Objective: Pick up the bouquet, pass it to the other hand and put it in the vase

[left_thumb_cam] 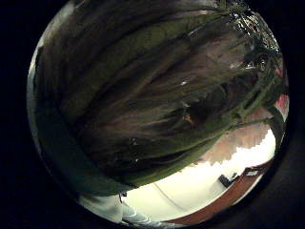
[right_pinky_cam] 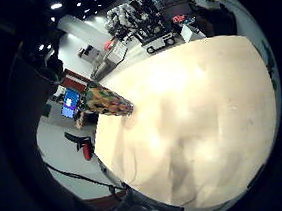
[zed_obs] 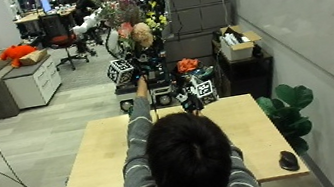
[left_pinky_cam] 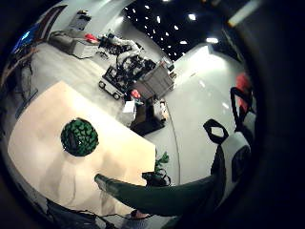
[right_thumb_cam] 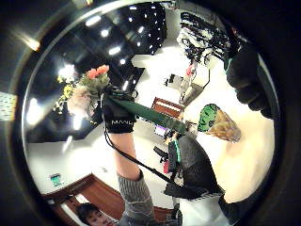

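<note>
Bouquet (left_thumb_cam: 157, 95) stems and leaves fill the view, close to the palm.

Before you, a light wooden table (zed_obs: 103, 159), a green woven vase (left_pinky_cam: 79, 137) standing upright on its top away from the edges, a black computer mouse (zed_obs: 288, 160) lying near your right-hand front corner

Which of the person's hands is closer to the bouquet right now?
Left. The left hand grips the bouquet by its wrapped stems, raised high; the right hand hangs lower, apart from it.
</note>
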